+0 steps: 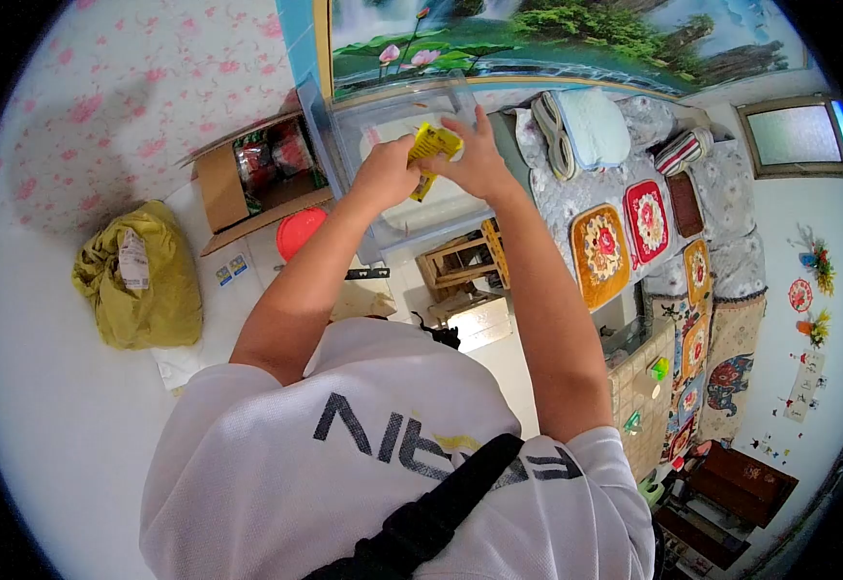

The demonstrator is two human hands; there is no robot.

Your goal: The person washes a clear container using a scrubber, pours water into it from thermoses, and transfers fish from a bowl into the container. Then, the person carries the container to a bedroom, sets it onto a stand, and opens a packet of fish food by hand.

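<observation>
A crinkled yellow packet [434,145] with dark print is stretched between my two hands. My left hand [386,176] grips its left edge, with the fingers closed. On the packet's right side, my right hand [482,162] has its thumb and fingers against the wrapper, one finger raised away from it. Both hands are above a clear plastic bin [344,126] with a pale inside. The packet and hands cover part of what lies in the bin.
Left of the bin, an open cardboard box [223,188] holds wrapped goods beside a red round lid [301,232]. A yellow-green sack [141,280] lies further left. Nearer me are a wooden stool [455,266] and, at right, a cushioned sofa [600,256].
</observation>
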